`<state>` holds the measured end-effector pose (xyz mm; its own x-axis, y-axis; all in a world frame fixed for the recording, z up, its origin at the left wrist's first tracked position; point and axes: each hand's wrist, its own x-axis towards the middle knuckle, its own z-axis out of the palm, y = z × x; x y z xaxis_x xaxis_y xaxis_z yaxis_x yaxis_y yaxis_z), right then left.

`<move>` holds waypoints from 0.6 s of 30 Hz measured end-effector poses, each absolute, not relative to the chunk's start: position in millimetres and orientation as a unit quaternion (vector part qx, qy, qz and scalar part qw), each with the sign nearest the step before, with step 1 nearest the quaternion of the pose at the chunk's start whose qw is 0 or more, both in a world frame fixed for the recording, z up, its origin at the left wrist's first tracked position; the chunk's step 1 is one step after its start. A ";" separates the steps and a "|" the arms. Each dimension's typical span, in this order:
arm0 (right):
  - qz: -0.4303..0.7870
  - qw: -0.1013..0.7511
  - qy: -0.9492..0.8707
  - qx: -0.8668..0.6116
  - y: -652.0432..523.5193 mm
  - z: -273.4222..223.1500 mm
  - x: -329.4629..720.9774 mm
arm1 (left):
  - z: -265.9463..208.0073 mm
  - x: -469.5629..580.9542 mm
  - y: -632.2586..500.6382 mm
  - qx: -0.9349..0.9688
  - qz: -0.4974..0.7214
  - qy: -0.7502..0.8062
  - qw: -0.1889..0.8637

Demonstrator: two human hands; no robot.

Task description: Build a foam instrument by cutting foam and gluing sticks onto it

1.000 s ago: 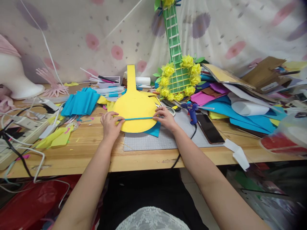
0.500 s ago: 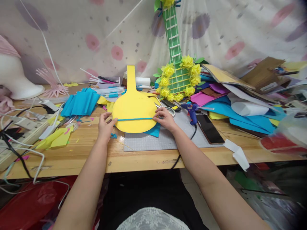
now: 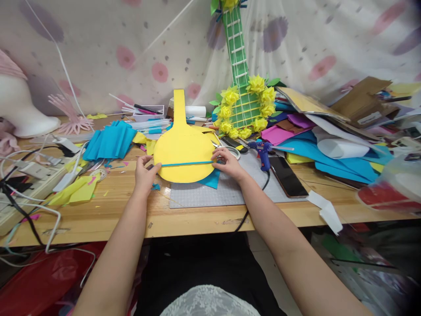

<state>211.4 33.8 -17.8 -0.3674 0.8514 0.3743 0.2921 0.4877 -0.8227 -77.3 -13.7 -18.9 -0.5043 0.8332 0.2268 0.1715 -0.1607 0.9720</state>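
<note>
A yellow paper guitar-shaped cutout (image 3: 184, 147) leans up from the table, its round body toward me and its narrow neck upward. Across the lower body runs a thin blue paper strip (image 3: 187, 163), nearly level. At the body's left edge, my left hand (image 3: 144, 171) is closed, thumb at the strip's left end and fingers beside or behind the rim. My right hand (image 3: 227, 162) pinches the strip's other end at the right edge. Partly hidden behind the cutout are scissors (image 3: 234, 152) and a blue paper piece (image 3: 211, 179).
A blue glue gun (image 3: 263, 153) and a black phone (image 3: 288, 177) lie on the grey cutting mat (image 3: 200, 197), right of my hands. Behind stands a green paper guitar (image 3: 241, 87) with yellow flowers. Folded blue paper (image 3: 110, 139) and a power strip (image 3: 29, 188) are left; stacked coloured sheets (image 3: 342, 162) right.
My right hand has shifted very slightly right at the strip's end. The cutout and my left hand look almost the same.
</note>
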 end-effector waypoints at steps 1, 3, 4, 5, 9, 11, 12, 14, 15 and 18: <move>0.335 0.416 -0.755 -0.379 34.4 -18.7 211.2 | -19.0 -77.4 -13.8 0.424 0.633 0.593 0.261; 0.336 0.419 -0.754 -0.379 35.8 -20.6 210.9 | -19.4 -77.8 -13.9 0.423 0.632 0.595 0.261; 0.336 0.421 -0.753 -0.378 36.4 -21.4 210.7 | -19.7 -78.2 -13.9 0.423 0.631 0.596 0.260; 0.335 0.424 -0.752 -0.379 36.8 -22.2 210.4 | -19.9 -78.4 -13.9 0.423 0.630 0.597 0.260; 0.326 0.428 -0.749 -0.387 36.5 -23.5 207.8 | -20.4 -78.2 -12.8 0.417 0.636 0.593 0.264; 0.325 0.429 -0.747 -0.390 35.5 -23.3 206.0 | -19.8 -76.8 -12.0 0.402 0.647 0.586 0.277; 0.325 0.430 -0.746 -0.391 35.2 -23.3 205.2 | -19.2 -75.9 -11.8 0.394 0.649 0.586 0.284; 0.325 0.433 -0.744 -0.392 34.9 -23.5 204.1 | -18.0 -74.1 -11.9 0.381 0.648 0.592 0.292; 0.325 0.435 -0.743 -0.391 35.1 -23.9 203.9 | -17.5 -73.4 -12.2 0.379 0.643 0.596 0.295; 0.317 0.444 -0.746 -0.382 35.6 -25.4 202.7 | -17.2 -72.5 -12.9 0.380 0.639 0.597 0.301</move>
